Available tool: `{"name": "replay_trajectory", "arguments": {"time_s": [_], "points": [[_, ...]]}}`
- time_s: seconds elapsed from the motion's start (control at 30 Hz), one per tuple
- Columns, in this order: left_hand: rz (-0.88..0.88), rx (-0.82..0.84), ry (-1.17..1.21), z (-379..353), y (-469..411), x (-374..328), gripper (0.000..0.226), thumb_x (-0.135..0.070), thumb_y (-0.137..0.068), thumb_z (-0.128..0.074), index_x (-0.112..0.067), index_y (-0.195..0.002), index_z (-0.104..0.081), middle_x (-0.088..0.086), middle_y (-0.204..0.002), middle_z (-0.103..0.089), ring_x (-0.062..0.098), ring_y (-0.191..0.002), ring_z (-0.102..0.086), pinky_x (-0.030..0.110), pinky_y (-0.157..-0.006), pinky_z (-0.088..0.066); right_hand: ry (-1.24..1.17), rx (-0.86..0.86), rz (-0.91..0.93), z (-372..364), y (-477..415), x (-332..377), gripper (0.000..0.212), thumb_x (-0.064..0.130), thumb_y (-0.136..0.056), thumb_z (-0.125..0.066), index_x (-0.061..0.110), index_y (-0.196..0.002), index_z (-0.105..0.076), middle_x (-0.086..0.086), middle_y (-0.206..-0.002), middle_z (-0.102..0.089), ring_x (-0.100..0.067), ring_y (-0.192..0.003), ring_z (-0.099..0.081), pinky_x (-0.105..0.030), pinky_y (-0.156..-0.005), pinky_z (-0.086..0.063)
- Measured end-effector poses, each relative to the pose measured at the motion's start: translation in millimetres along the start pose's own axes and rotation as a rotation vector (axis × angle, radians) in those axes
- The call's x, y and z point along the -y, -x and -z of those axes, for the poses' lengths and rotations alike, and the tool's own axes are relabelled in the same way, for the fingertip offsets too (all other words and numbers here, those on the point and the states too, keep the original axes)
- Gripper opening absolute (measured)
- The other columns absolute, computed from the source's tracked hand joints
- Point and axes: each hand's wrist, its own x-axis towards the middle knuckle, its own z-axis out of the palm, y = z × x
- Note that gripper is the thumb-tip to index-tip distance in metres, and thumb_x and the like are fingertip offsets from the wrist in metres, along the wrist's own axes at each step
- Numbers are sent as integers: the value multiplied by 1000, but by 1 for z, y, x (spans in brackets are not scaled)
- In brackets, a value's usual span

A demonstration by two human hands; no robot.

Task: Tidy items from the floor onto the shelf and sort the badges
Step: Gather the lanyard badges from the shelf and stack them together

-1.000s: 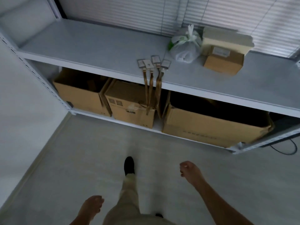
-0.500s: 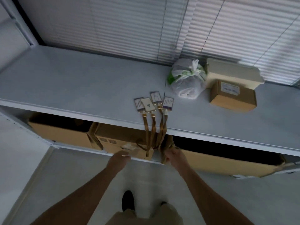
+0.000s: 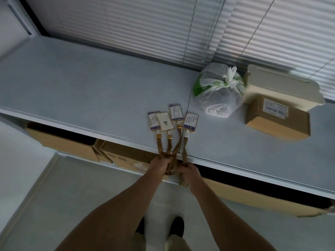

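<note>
Several badges [image 3: 173, 119] lie fanned out near the front edge of the grey shelf [image 3: 87, 98]. Their brown lanyards [image 3: 170, 147] run over the shelf edge and hang down. My left hand [image 3: 160, 164] is closed around a bunch of these lanyards just below the edge. Right beside it, my right hand [image 3: 187, 170] grips the rightmost lanyard. The lower ends of the straps are hidden behind my hands.
A tied white and green plastic bag [image 3: 218, 91], a labelled cardboard box [image 3: 277, 122] and a cream container [image 3: 282, 87] behind it stand on the shelf to the right. Cardboard boxes [image 3: 76, 147] fill the lower shelf. Window blinds [image 3: 163, 24] hang behind. My feet stand on the grey floor.
I have stepped up to the shelf. Both hands rose from my sides to the hanging lanyards and closed on them.
</note>
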Motion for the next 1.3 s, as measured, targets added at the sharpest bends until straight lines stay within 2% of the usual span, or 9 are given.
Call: {"name": "replay_trajectory", "arguments": {"time_s": [0.17, 0.37, 0.53, 0.67, 0.77, 0.87, 1.07, 1.23, 1.3], "points": [[-85, -111, -187, 1, 12, -1, 22, -29, -91, -59, -10, -98, -69, 2, -78, -63, 20, -74, -60, 31, -67, -47, 24, -61, 44, 21, 8, 5, 14, 7, -90, -61, 15, -79, -66, 0, -69, -64, -15, -67, -59, -26, -58, -42], [-261, -239, -167, 28, 32, -4, 12, -19, -91, -56, -13, -86, -65, 1, -72, -64, 15, -63, -58, 26, -54, -39, 63, 52, -113, -23, -23, 5, 12, 16, -86, -70, 17, -80, -59, -1, -80, -62, -15, -73, -56, -30, -75, -44], [-276, -152, -158, 50, 35, -21, 12, -26, -86, -63, -15, -85, -67, 1, -70, -62, 18, -67, -58, 31, -63, -42, -35, 6, -72, -37, -20, 3, 4, 12, -84, -69, 11, -88, -68, -3, -84, -68, -27, -92, -67, -41, -91, -52], [-226, -71, -163, 47, 35, -26, 18, -31, -87, -66, -14, -93, -67, 0, -78, -63, 17, -76, -59, 29, -66, -43, 75, -94, 91, -18, -1, 1, 13, 17, -85, -58, 19, -74, -64, -1, -74, -63, -23, -77, -58, -35, -76, -45], [-204, -43, -186, 40, 38, -32, 14, -24, -92, -60, -16, -81, -63, 3, -76, -61, 18, -74, -58, 32, -67, -45, -215, -96, 64, -3, 7, 2, 5, 15, -79, -57, 13, -76, -60, -12, -76, -57, -29, -79, -55, -40, -75, -45], [-160, -12, -109, 31, 42, -41, 9, -19, -90, -60, -17, -82, -65, 8, -86, -70, 27, -86, -68, 44, -87, -57, -509, 49, -39, 2, 10, 11, 6, 5, -84, -58, 6, -89, -61, -15, -72, -57, -31, -71, -57, -47, -80, -48], [-193, 20, -93, 13, 50, -61, 10, -16, -89, -60, -13, -93, -69, 11, -98, -74, 27, -95, -70, 47, -92, -56, -54, 247, 175, -6, 30, 26, 22, 0, -83, -66, 4, -102, -74, -12, -93, -78, -25, -87, -73, -41, -91, -56], [-450, -15, -456, 16, 51, -74, 21, -31, -88, -59, -15, -88, -73, 3, -90, -73, 18, -79, -67, 35, -72, -56, 293, 58, 253, -2, 47, 44, 14, 19, -89, -61, 14, -99, -69, -7, -82, -70, -17, -65, -65, -25, -54, -58], [-558, -141, -657, 26, 53, -83, 34, -42, -89, -54, -14, -93, -73, 0, -90, -71, 15, -76, -63, 31, -64, -50, 360, 34, 327, 8, 58, 61, 13, 17, -91, -54, 15, -99, -64, -5, -79, -68, -17, -66, -66, -33, -63, -61]]}}
